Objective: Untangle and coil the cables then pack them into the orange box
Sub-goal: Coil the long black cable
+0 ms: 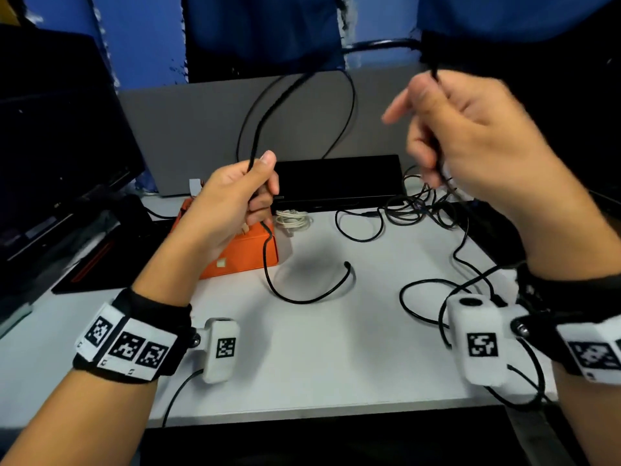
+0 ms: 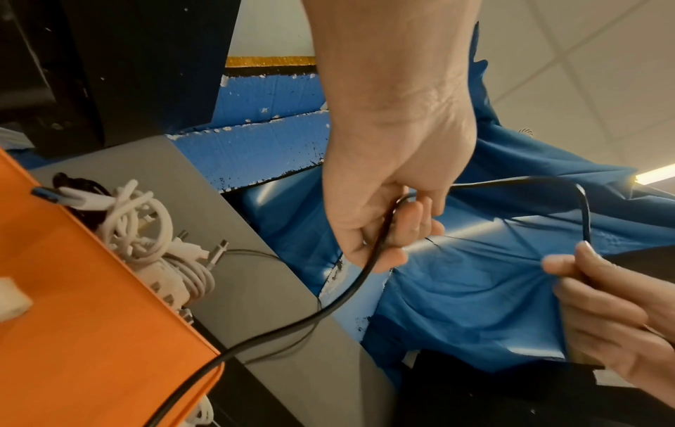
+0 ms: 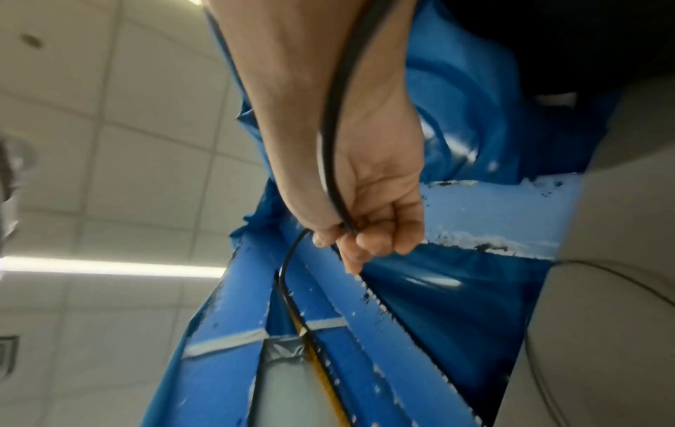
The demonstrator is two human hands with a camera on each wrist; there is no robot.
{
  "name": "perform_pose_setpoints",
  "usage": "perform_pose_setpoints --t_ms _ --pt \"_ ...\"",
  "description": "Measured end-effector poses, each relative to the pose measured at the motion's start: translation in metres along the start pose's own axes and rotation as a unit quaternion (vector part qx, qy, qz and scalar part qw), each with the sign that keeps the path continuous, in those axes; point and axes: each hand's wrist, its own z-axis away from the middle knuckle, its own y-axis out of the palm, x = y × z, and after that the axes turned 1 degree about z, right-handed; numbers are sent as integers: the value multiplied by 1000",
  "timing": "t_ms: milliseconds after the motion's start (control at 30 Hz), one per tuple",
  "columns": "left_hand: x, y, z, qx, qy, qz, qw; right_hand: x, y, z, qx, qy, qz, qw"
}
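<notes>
My left hand is raised over the orange box and grips a black cable; its free end curls down onto the white table. The same cable arcs up and over to my right hand, which is higher, blurred, and pinches it. In the left wrist view the fingers curl round the black cable, and coiled white cables lie inside the orange box. In the right wrist view the curled fingers hold the black cable.
A tangle of black cables lies at the back right of the white table. A coiled white cable sits beside the box. A black flat device stands behind. A dark monitor is at the left.
</notes>
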Motion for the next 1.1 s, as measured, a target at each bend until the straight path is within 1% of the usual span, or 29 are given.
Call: perform_pose_setpoints --t_ms 67,133,167,200,233,300,333,367,400,433,467,500,533,567,600,633,700,767,833,933,1000,1033,1100 --pt "1 -10 -1 29 8 -34 999 -22 -21 -9 -68 30 -6 997" --pt "-1 -22 -1 36 24 -58 997 -50 -45 -15 -150 76 21 985" --pt "-2 -29 -1 37 31 -63 997 -66 -55 -16 -178 111 48 977" --pt "-2 -35 -2 44 36 -71 996 -82 -64 -16 -183 154 74 968" --pt "-2 -39 -2 55 38 -85 994 -97 -69 -15 -166 201 99 960" --pt "-2 -41 -3 68 27 -112 991 -119 -73 -12 -93 282 162 941" --pt "-2 -40 -3 60 21 -122 991 -119 -70 -12 -48 305 222 925" --pt "-1 -36 -4 43 19 -133 990 -115 -64 -13 1 311 300 902" --pt "0 -32 -4 26 20 -144 989 -105 -55 -15 37 280 361 889" --pt "0 -26 -4 14 24 -148 989 -90 -40 -15 57 219 381 896" --pt "0 -18 -3 10 32 -144 989 -67 -21 -12 65 143 384 910" --pt "1 -10 -3 8 43 -135 990 -44 2 -7 70 60 373 923" --pt "1 -1 -2 8 57 -124 991 -24 25 0 79 -13 359 930" --pt "2 8 -1 9 73 -112 991 -11 47 7 101 -66 341 932" --pt "3 15 0 13 90 -101 991 -6 65 13 130 -98 329 930" --pt "4 22 1 18 103 -90 990 -5 77 16 152 -114 324 927" --pt "7 27 2 24 113 -78 990 -14 81 11 161 -130 309 928" --pt "9 26 3 17 111 -80 990 -25 71 4 137 -124 264 947" --pt "11 23 1 16 100 -89 991 -37 55 -4 78 -119 243 959" --pt "16 17 -3 69 57 -128 988 -53 34 -13 -5 -102 244 964" --pt "21 12 -5 82 22 -159 984 -65 18 -18 -87 -79 245 962" --pt "23 10 -5 77 9 -146 986 -72 8 -21 -126 -57 244 960" --pt "23 8 -5 69 -17 -57 996 -82 -10 -25 -169 -4 244 955"
